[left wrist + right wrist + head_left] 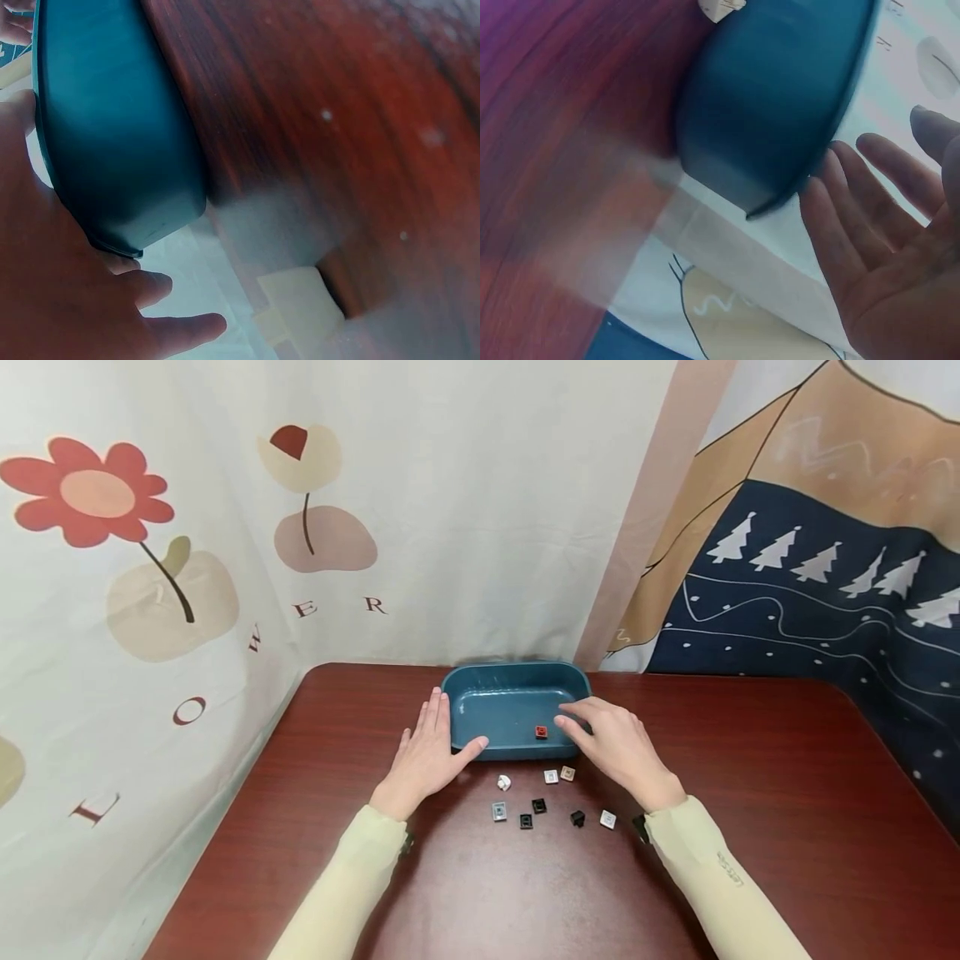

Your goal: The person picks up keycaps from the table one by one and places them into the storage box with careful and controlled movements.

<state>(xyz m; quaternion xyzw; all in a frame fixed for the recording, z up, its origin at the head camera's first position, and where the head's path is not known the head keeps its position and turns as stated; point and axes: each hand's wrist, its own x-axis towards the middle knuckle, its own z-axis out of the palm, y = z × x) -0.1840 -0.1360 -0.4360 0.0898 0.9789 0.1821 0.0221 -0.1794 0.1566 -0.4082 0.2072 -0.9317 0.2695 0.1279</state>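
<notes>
A blue-green rectangular basin point(517, 752) stands near the table's back edge, with a small red square piece point(541, 732) on its floor toward the front. My left hand point(429, 752) lies against the basin's left end, fingers extended along the rim and thumb reaching over the front corner. At the opposite end, my right hand point(617, 742) hovers by the rim, fingers reaching over the basin. The right wrist view shows that palm and its loosely spread fingers point(866, 217) with nothing in them.
In front of the basin lie several small square pieces, among them a blue-grey one point(498, 812), a tan one point(567, 773), a black one point(577, 818) and a white one point(607, 819). A printed curtain point(465, 510) hangs behind the reddish-brown table point(750, 760).
</notes>
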